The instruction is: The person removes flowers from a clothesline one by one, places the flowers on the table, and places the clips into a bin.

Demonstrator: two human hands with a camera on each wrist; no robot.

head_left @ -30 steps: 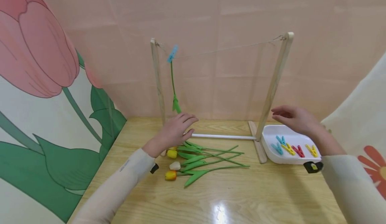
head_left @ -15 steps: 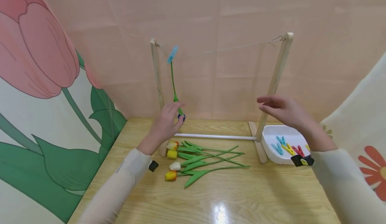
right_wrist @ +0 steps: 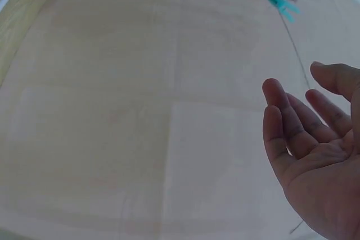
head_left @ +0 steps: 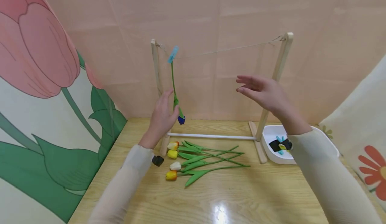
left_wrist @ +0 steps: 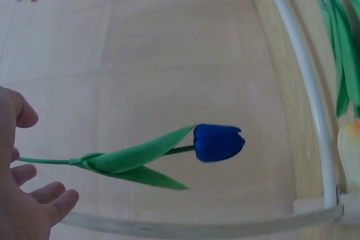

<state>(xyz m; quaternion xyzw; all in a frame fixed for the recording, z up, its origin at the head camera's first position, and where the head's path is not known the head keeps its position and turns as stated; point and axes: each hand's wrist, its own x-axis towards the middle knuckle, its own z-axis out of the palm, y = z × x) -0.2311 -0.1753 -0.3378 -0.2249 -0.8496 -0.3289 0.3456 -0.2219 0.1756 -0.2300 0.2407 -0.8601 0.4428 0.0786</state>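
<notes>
A blue tulip [left_wrist: 218, 143] with green leaves hangs head down on its stem. A light-blue clothespin [head_left: 173, 54] clips that stem to the string [head_left: 229, 49] near the left post. My left hand [head_left: 162, 117] is beside the stem and leaves, thumb and fingers apart; whether it touches the stem I cannot tell. In the left wrist view, the stem passes behind its fingers. Holding nothing, my right hand [head_left: 265, 95] is raised before the right post, its fingers loosely bent, as the right wrist view shows too.
Several tulips [head_left: 171, 175] in yellow, white and orange lie on the table below the white crossbar [head_left: 211, 136]. Wooden posts [head_left: 282, 58] carry the string. At right, a white tray [head_left: 327, 143] holds clothespins, partly hidden by my right wrist.
My left hand has moved up and left, from in front of the blue tulip to beside its stem. My right hand has moved left and up, away from above the tray.
</notes>
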